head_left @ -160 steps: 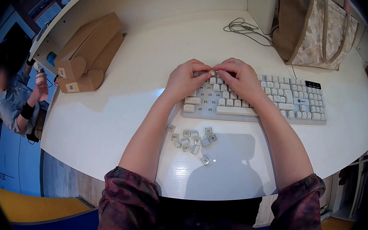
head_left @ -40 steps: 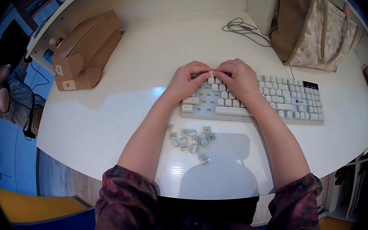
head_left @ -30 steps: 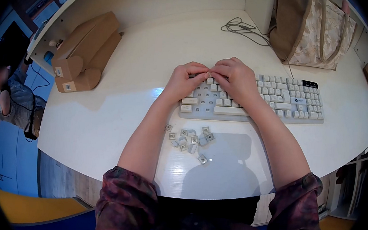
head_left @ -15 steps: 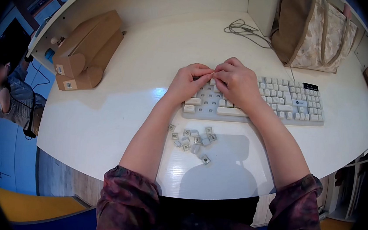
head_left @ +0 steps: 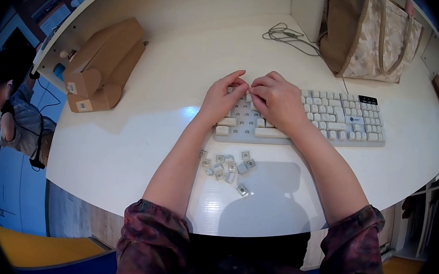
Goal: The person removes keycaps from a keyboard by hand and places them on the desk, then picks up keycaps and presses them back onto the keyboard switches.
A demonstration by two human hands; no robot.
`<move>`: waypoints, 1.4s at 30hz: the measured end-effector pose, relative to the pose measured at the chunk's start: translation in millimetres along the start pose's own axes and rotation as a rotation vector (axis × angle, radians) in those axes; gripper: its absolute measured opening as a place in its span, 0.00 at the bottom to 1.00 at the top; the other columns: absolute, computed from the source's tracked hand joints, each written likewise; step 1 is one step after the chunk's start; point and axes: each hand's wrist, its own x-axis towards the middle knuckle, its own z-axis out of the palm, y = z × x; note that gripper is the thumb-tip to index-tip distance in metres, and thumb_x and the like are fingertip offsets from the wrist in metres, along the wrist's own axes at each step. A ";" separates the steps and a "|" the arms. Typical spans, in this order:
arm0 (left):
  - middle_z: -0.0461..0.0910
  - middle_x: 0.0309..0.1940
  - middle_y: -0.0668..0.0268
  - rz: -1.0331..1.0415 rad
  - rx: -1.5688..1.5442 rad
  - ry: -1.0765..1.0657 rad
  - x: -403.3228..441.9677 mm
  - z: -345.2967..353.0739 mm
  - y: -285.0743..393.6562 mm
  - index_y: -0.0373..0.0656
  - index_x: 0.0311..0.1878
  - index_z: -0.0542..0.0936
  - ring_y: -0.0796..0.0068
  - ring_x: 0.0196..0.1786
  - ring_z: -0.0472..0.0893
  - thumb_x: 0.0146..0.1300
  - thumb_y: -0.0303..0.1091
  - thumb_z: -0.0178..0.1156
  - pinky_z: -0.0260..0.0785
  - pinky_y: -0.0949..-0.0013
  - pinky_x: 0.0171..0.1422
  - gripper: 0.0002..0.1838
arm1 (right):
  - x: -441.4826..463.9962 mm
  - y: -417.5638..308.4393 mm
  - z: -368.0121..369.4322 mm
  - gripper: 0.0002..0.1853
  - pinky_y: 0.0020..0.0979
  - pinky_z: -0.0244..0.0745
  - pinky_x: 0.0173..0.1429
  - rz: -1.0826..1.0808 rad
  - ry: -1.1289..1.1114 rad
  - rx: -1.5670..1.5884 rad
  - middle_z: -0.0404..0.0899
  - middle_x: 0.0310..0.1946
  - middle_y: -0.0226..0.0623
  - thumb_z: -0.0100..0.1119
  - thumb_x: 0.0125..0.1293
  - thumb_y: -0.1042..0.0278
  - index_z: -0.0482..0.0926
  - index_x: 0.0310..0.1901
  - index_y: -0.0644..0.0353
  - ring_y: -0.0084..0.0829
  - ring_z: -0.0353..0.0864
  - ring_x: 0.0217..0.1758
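A white keyboard (head_left: 313, 130) lies across the desk, with bare switch sockets showing in its left part where keycaps are off. Over its upper left edge my left hand (head_left: 221, 99) has its index finger raised apart from the thumb, and the thumb tip is close to the right fingertips. My right hand (head_left: 280, 101) is bent over the same spot, fingers pinched together; whatever is between them is hidden. Several loose white keycaps (head_left: 231, 167) lie in front of the keyboard, some upside down, between my forearms.
A folded brown cardboard box (head_left: 102, 69) stands at the left back. A coiled cable (head_left: 286, 34) lies at the back, near a brown and cream patterned bag (head_left: 377, 38). Beyond the desk's left edge is another person (head_left: 15, 114).
My left index finger has lifted away from the right fingertips, opening a gap to the thumb. My right hand stays pinched over the keyboard. The view has shifted slightly.
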 end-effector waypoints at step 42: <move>0.87 0.42 0.62 -0.055 -0.028 0.031 6.9 7.6 -7.8 0.44 0.49 0.86 0.72 0.45 0.84 0.66 0.37 0.63 0.75 0.68 0.53 0.13 | -1.3 -9.3 6.5 0.05 0.34 0.80 0.42 0.020 0.075 -0.086 0.85 0.34 0.26 0.66 0.54 0.68 0.86 0.32 0.55 0.31 0.81 0.45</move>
